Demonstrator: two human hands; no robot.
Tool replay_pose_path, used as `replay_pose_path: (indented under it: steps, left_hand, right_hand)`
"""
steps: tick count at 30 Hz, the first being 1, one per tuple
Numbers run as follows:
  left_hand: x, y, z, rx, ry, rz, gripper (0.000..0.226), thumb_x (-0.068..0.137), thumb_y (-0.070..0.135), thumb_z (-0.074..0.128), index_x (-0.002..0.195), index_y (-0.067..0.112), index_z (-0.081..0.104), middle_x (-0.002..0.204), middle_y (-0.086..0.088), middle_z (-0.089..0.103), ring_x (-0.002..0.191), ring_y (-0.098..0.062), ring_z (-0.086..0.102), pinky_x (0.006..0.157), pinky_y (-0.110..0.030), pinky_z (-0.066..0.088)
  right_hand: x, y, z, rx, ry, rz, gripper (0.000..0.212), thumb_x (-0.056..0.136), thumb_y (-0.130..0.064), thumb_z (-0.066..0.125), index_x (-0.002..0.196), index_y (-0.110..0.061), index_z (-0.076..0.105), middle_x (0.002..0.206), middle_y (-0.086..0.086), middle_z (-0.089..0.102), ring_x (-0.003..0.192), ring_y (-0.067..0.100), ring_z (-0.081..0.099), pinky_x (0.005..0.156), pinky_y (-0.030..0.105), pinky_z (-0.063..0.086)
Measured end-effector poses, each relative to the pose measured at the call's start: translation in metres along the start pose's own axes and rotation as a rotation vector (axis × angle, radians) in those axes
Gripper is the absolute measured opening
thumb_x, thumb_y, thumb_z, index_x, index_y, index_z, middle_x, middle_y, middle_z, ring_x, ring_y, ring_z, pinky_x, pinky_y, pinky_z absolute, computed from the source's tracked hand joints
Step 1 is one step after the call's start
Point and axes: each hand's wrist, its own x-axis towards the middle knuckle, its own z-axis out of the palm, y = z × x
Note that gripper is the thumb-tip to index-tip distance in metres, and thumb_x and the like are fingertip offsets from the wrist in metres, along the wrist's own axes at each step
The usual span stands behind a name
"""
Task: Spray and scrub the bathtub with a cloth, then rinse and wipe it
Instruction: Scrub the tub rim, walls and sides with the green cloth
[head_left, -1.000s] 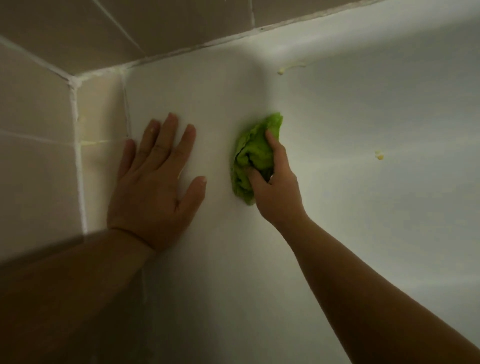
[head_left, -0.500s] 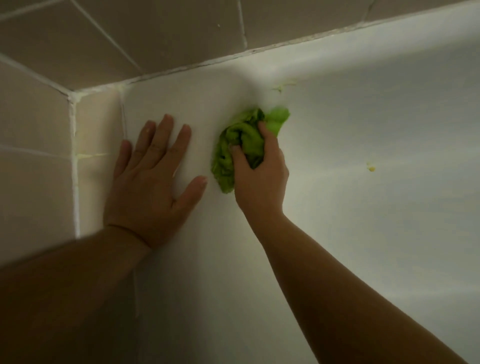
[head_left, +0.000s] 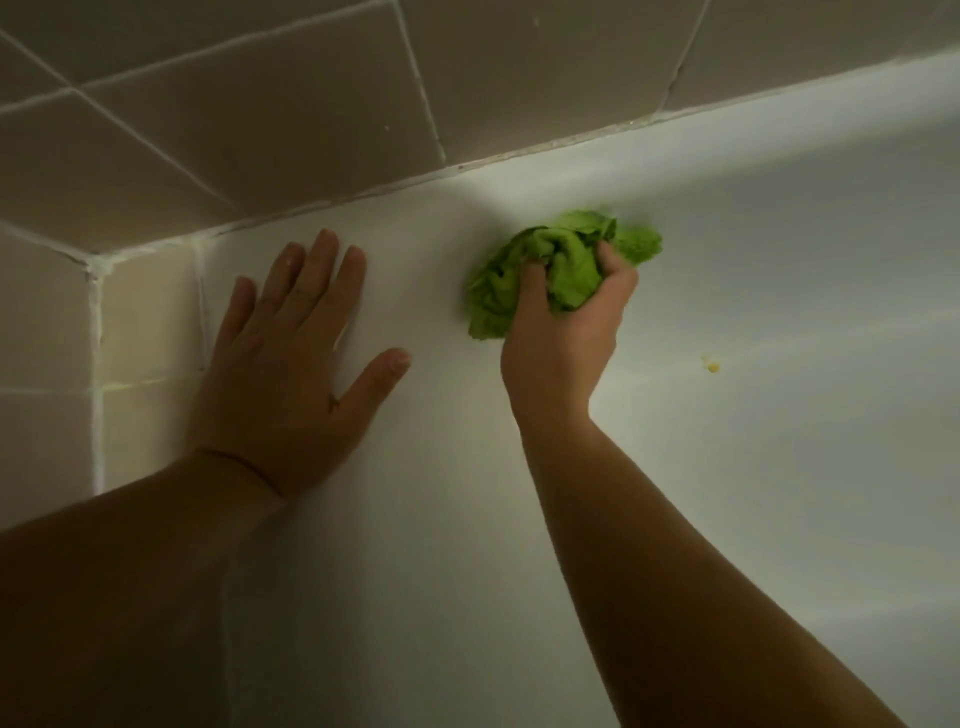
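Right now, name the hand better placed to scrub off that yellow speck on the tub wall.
Right. The right hand already grips the green cloth, near the speck; the left hand lies flat on the tub.

Fuzzy green cloth (head_left: 550, 270), smooth white bathtub (head_left: 753, 467), matt beige tiles (head_left: 260, 130).

- Left hand (head_left: 291, 364), centre-left of frame, lies flat with fingers spread and straight, forearm entering from lower left.
- Right hand (head_left: 566, 332), centre, has fingers curled tight in a grip, forearm running to lower right.
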Motion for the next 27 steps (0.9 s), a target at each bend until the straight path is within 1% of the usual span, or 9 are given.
replay_pose_path:
  steps: [4,7,10,13,15,18,20,23,27]
  left_hand:
    - [0.012,-0.004,0.001,0.017,0.018,0.1,0.081,0.099,0.065,0.031,0.165,0.02,0.019,0.172,-0.001,0.013,0.159,-0.022,0.011,0.127,-0.046,0.006]
    - [0.028,-0.006,0.002,0.034,0.022,0.192,0.079,0.1,0.062,0.032,0.164,0.018,0.022,0.172,-0.002,0.016,0.159,-0.02,0.013,0.127,-0.044,0.008]
    - [0.044,-0.006,0.002,0.029,0.051,0.282,0.078,0.1,0.059,0.037,0.163,0.014,0.028,0.17,-0.005,0.023,0.157,-0.021,0.019,0.127,-0.043,0.011]
    - [0.058,-0.005,0.002,0.035,0.067,0.357,0.077,0.1,0.058,0.039,0.161,0.012,0.031,0.169,-0.007,0.025,0.157,-0.022,0.022,0.128,-0.037,0.01]
    - [0.067,-0.003,0.001,0.049,0.073,0.413,0.077,0.1,0.057,0.04,0.161,0.01,0.032,0.168,-0.009,0.027,0.156,-0.024,0.025,0.128,-0.04,0.014]
    - [0.081,-0.001,0.002,0.054,0.072,0.505,0.075,0.1,0.053,0.043,0.16,0.008,0.033,0.167,-0.012,0.028,0.154,-0.027,0.028,0.128,-0.04,0.018]
    - [0.089,-0.001,0.001,0.055,0.074,0.554,0.075,0.1,0.051,0.045,0.16,0.007,0.033,0.168,-0.012,0.027,0.154,-0.027,0.029,0.127,-0.041,0.021]
    - [0.095,-0.002,-0.001,0.062,0.06,0.614,0.077,0.1,0.052,0.046,0.161,0.007,0.031,0.168,-0.012,0.026,0.154,-0.026,0.028,0.127,-0.041,0.021]
    - [0.1,0.0,-0.003,0.077,0.056,0.648,0.079,0.099,0.054,0.047,0.16,0.006,0.031,0.168,-0.013,0.026,0.154,-0.025,0.027,0.128,-0.036,0.018]
  right_hand:
    - [-0.013,0.004,0.006,-0.048,-0.107,0.046,0.045,0.097,-0.027,0.067,0.136,-0.026,0.044,0.125,0.002,0.057,0.114,0.02,0.059,0.099,0.05,0.054]
    - [-0.013,-0.009,0.01,-0.023,-0.165,0.028,0.045,0.096,-0.025,0.069,0.133,-0.022,0.044,0.123,0.004,0.054,0.111,0.018,0.059,0.096,0.047,0.057]
    - [0.013,-0.025,-0.002,0.06,-0.036,0.006,0.048,0.096,-0.027,0.07,0.135,-0.023,0.041,0.13,0.005,0.054,0.117,0.021,0.059,0.1,0.044,0.055]
    - [0.04,-0.018,-0.021,0.062,0.063,-0.017,0.052,0.097,-0.037,0.066,0.139,-0.029,0.036,0.136,0.005,0.054,0.122,0.021,0.059,0.103,0.044,0.054]
    - [0.042,-0.004,-0.025,-0.007,0.022,0.013,0.053,0.098,-0.037,0.064,0.14,-0.03,0.033,0.139,0.006,0.053,0.123,0.023,0.059,0.105,0.045,0.052]
    - [0.03,0.01,-0.014,-0.027,-0.078,0.057,0.051,0.099,-0.022,0.065,0.14,-0.018,0.036,0.136,0.012,0.052,0.12,0.026,0.057,0.106,0.046,0.049]
    - [0.025,0.013,-0.007,-0.032,-0.149,0.047,0.047,0.097,-0.017,0.068,0.134,-0.014,0.04,0.131,0.013,0.053,0.115,0.026,0.057,0.103,0.046,0.05]
    - [0.037,0.017,-0.015,-0.045,-0.19,-0.035,0.044,0.092,-0.02,0.073,0.122,-0.021,0.041,0.122,0.013,0.056,0.109,0.026,0.061,0.093,0.047,0.056]
    - [0.06,0.041,-0.031,-0.108,-0.155,-0.024,0.045,0.094,-0.026,0.067,0.125,-0.033,0.035,0.132,0.009,0.053,0.116,0.024,0.059,0.099,0.044,0.054]
